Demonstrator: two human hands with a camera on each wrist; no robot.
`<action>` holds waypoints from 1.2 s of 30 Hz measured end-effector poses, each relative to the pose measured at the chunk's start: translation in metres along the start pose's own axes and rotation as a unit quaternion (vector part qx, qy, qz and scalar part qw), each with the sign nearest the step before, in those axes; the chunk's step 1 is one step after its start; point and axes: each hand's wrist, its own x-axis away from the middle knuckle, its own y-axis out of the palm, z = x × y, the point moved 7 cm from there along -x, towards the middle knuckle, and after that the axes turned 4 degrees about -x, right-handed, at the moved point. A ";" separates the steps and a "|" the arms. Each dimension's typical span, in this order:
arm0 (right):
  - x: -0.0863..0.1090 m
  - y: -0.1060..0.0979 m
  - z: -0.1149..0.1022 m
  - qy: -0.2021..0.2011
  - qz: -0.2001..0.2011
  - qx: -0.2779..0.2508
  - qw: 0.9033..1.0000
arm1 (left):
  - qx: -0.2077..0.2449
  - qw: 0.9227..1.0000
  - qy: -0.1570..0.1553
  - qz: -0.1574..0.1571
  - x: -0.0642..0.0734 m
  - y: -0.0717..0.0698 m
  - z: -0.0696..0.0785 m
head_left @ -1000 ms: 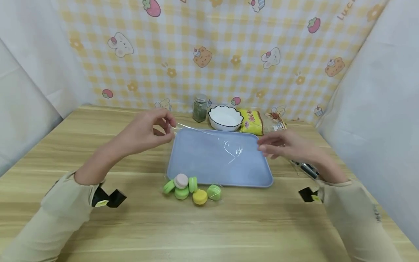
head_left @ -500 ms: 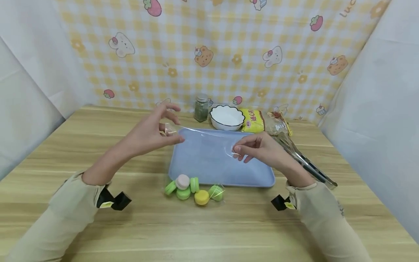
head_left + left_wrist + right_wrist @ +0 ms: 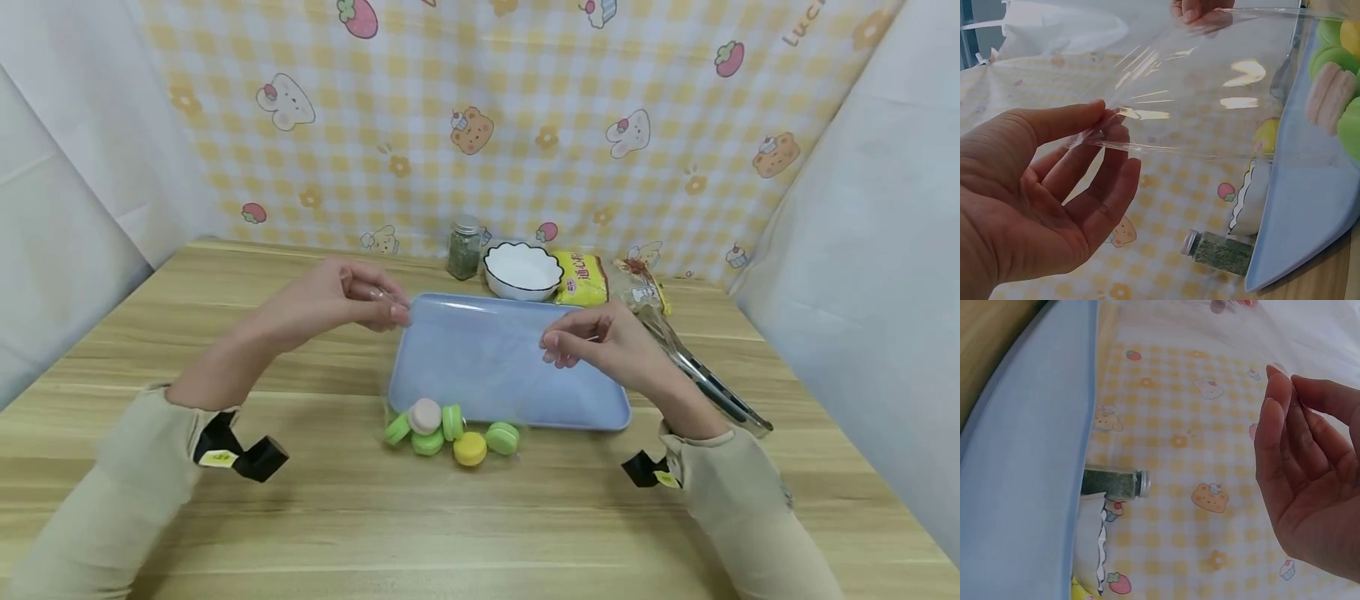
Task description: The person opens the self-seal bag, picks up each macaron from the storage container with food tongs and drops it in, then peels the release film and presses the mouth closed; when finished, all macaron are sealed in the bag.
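My left hand point(image 3: 341, 300) pinches one upper corner of a clear plastic bag point(image 3: 1197, 94) between thumb and fingers. My right hand point(image 3: 592, 337) pinches the bag's opposite upper side, its fingertips point(image 3: 1279, 387) pressed together. The see-through film spans the gap between both hands, above the blue tray point(image 3: 480, 367). At the bag's lower end, by the tray's near edge, lie several macarons: a pale pink one point(image 3: 425, 416), a yellow one point(image 3: 470, 449) and several green ones, among them a green macaron point(image 3: 502, 438) at the right. Clear film shows around them.
Behind the tray stand a glass jar of dried herbs point(image 3: 465, 250), a white scalloped bowl point(image 3: 522, 271) and a yellow food packet point(image 3: 582, 279). Metal tongs point(image 3: 708, 379) lie right of the tray, partly behind my right arm. A checked cloth point(image 3: 480, 125) hangs at the back.
My right hand has come left from the tray's right edge and now pinches the bag. My left fingers spread apart half a second ago and have closed on the bag's corner again.
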 end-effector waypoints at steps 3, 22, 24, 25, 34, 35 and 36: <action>0.000 0.004 -0.009 -0.024 -0.014 0.004 1.000 | 0.008 1.000 0.003 -0.020 0.008 -0.004 0.001; -0.120 0.082 -0.070 -0.100 -0.158 0.013 0.982 | 0.090 0.995 0.045 -0.014 0.066 -0.121 -0.051; -0.155 0.099 -0.032 -0.023 -0.150 0.035 0.988 | 0.068 0.996 -0.056 0.019 0.049 -0.134 -0.095; -0.169 0.107 -0.012 0.018 -0.145 0.047 0.988 | 0.055 0.992 -0.107 0.030 0.040 -0.139 -0.118; -0.215 0.131 0.059 0.137 -0.069 0.134 0.979 | 0.100 0.963 -0.241 0.063 0.004 -0.141 -0.203; -0.216 0.130 0.056 0.132 -0.063 0.139 0.979 | 0.113 0.965 -0.231 0.060 0.004 -0.141 -0.202; -0.218 0.129 0.054 0.129 -0.061 0.144 0.979 | 0.125 0.965 -0.222 0.056 0.004 -0.141 -0.200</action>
